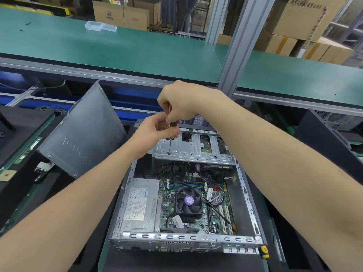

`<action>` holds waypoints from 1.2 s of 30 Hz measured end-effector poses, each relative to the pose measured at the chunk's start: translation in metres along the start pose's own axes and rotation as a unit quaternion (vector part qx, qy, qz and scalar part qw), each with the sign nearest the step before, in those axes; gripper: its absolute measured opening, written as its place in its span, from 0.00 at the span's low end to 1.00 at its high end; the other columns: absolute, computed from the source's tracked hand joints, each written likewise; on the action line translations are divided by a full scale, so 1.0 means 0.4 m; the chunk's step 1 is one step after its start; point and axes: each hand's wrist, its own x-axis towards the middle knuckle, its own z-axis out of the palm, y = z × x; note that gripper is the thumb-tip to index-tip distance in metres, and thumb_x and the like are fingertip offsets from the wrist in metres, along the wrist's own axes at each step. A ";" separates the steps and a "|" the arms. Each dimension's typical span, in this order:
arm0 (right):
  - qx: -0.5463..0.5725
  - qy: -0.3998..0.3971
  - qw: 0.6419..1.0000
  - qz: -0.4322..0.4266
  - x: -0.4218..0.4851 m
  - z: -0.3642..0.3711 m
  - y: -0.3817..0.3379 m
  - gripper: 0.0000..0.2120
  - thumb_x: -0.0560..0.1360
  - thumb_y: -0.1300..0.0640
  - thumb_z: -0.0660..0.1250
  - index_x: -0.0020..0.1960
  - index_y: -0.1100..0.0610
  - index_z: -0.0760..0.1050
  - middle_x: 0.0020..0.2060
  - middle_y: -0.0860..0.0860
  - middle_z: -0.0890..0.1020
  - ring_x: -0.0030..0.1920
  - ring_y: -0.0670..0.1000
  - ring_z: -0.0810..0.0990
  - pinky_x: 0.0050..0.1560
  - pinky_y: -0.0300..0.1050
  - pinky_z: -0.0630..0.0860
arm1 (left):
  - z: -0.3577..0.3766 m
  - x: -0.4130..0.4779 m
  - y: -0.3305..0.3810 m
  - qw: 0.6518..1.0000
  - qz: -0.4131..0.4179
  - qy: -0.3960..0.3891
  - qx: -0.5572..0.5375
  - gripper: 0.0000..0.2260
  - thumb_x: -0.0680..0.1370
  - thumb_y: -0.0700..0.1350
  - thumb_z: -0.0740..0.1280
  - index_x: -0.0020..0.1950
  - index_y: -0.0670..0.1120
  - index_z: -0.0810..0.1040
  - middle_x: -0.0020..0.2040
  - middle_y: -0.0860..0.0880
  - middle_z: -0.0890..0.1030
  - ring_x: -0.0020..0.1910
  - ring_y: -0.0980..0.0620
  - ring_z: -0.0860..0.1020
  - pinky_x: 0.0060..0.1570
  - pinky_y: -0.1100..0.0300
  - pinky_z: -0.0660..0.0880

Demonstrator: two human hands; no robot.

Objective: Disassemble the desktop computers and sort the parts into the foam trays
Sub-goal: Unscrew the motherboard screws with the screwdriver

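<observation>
An open desktop case lies flat before me, showing its power supply, motherboard and CPU fan. My right hand grips the orange-and-black handle of a screwdriver held upright. Its tip sits on a screw in the metal drive cage at the case's far end. My left hand pinches the screwdriver's shaft just under the handle.
The removed grey side panel leans tilted left of the case. Black foam trays hold parts at far left. Another dark computer case stands at right. A green shelf with a clear plastic box runs above.
</observation>
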 end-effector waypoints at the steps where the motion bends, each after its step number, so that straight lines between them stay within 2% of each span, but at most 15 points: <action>1: -0.001 -0.002 1.000 -0.011 0.001 -0.001 0.001 0.05 0.73 0.56 0.74 0.43 0.51 0.78 0.42 0.51 0.84 0.45 0.55 0.83 0.40 0.49 0.80 | -0.001 -0.001 0.001 1.000 -0.002 -0.008 0.001 0.11 0.80 0.43 0.73 0.61 0.44 0.81 0.49 0.46 0.86 0.50 0.45 0.85 0.55 0.56 0.81; 4: -0.007 -0.009 1.000 -0.024 0.005 -0.001 0.000 0.06 0.71 0.61 0.73 0.41 0.51 0.78 0.39 0.51 0.84 0.44 0.55 0.84 0.46 0.53 0.84 | -0.009 -0.001 0.003 1.000 -0.011 -0.023 0.003 0.10 0.83 0.41 0.68 0.64 0.42 0.80 0.52 0.43 0.86 0.53 0.43 0.84 0.60 0.50 0.80; 9: -0.042 -0.006 0.999 -0.033 0.010 -0.003 -0.001 0.10 0.67 0.66 0.72 0.41 0.52 0.82 0.38 0.51 0.85 0.43 0.55 0.84 0.44 0.51 0.84 | -0.027 -0.002 0.006 0.999 -0.021 -0.050 0.003 0.12 0.85 0.41 0.63 0.65 0.37 0.77 0.55 0.41 0.85 0.57 0.40 0.83 0.66 0.40 0.76; 13: -0.049 -0.001 0.998 -0.042 0.013 -0.004 -0.001 0.13 0.66 0.70 0.69 0.38 0.51 0.82 0.37 0.50 0.84 0.42 0.53 0.83 0.41 0.50 0.83 | -0.029 -0.005 0.012 0.998 -0.011 -0.065 -0.014 0.13 0.84 0.43 0.64 0.66 0.38 0.77 0.58 0.41 0.85 0.60 0.40 0.83 0.65 0.43 0.78; 17: -0.037 -0.003 0.998 -0.053 0.012 0.003 -0.007 0.14 0.70 0.70 0.67 0.41 0.50 0.83 0.39 0.49 0.83 0.44 0.53 0.81 0.37 0.45 0.77 | -0.026 0.000 0.009 0.998 -0.009 -0.052 -0.027 0.11 0.83 0.37 0.66 0.64 0.36 0.76 0.57 0.40 0.85 0.58 0.39 0.84 0.62 0.45 0.80; 19: -0.037 -0.017 0.998 -0.057 0.008 0.000 -0.007 0.11 0.71 0.66 0.70 0.45 0.51 0.83 0.41 0.48 0.82 0.46 0.53 0.81 0.37 0.43 0.75 | -0.024 0.004 0.010 0.999 -0.014 -0.035 -0.025 0.10 0.82 0.36 0.68 0.63 0.35 0.77 0.53 0.41 0.86 0.55 0.39 0.85 0.60 0.45 0.81; 21: -0.006 -0.014 0.999 -0.048 0.003 -0.007 -0.003 0.06 0.71 0.53 0.74 0.47 0.50 0.81 0.40 0.46 0.82 0.44 0.52 0.82 0.40 0.47 0.79 | -0.020 0.005 0.014 0.999 -0.016 -0.024 -0.026 0.12 0.79 0.36 0.72 0.62 0.36 0.78 0.50 0.40 0.86 0.52 0.39 0.86 0.58 0.44 0.82; 23: 0.030 0.026 0.999 -0.014 0.003 -0.005 0.004 0.16 0.73 0.39 0.70 0.45 0.52 0.80 0.37 0.49 0.83 0.38 0.54 0.84 0.37 0.48 0.81 | -0.016 0.005 0.019 1.000 -0.002 -0.006 -0.026 0.16 0.76 0.38 0.77 0.62 0.39 0.79 0.48 0.39 0.85 0.50 0.38 0.86 0.55 0.44 0.83; 25: 0.025 0.075 0.997 0.024 0.011 0.010 0.009 0.23 0.75 0.36 0.67 0.45 0.57 0.80 0.34 0.52 0.81 0.31 0.54 0.82 0.30 0.44 0.75 | -0.012 0.005 0.016 0.999 0.012 0.025 -0.027 0.18 0.73 0.40 0.79 0.62 0.42 0.81 0.46 0.39 0.84 0.47 0.37 0.86 0.52 0.44 0.83; 27: 0.048 0.101 0.993 0.040 0.021 0.034 0.008 0.19 0.76 0.42 0.69 0.45 0.59 0.80 0.34 0.52 0.80 0.30 0.51 0.78 0.27 0.41 0.70 | -0.006 0.005 0.009 0.998 0.006 0.061 -0.022 0.21 0.71 0.42 0.80 0.61 0.41 0.79 0.47 0.38 0.84 0.45 0.38 0.86 0.51 0.46 0.84; 30: 0.104 0.133 0.984 0.051 0.026 0.050 0.015 0.09 0.71 0.50 0.74 0.45 0.55 0.80 0.40 0.47 0.79 0.37 0.49 0.76 0.29 0.38 0.67 | -0.007 0.000 -0.006 0.997 -0.018 0.077 0.001 0.24 0.72 0.43 0.81 0.61 0.37 0.74 0.48 0.36 0.84 0.47 0.41 0.86 0.52 0.52 0.83; 33: 0.201 0.130 0.968 0.074 0.014 0.060 0.047 0.15 0.63 0.52 0.80 0.47 0.51 0.81 0.42 0.46 0.81 0.41 0.48 0.78 0.36 0.41 0.74 | -0.021 -0.013 -0.013 0.993 -0.047 0.050 0.098 0.19 0.74 0.43 0.79 0.61 0.46 0.77 0.48 0.48 0.87 0.48 0.50 0.86 0.50 0.60 0.83; 36: 0.354 0.125 0.924 0.073 -0.002 0.113 0.070 0.13 0.64 0.57 0.79 0.47 0.55 0.82 0.39 0.51 0.84 0.36 0.47 0.78 0.38 0.44 0.77 | -0.032 -0.040 -0.025 0.978 -0.087 0.080 0.170 0.09 0.76 0.38 0.74 0.53 0.47 0.79 0.44 0.47 0.86 0.41 0.48 0.86 0.41 0.55 0.84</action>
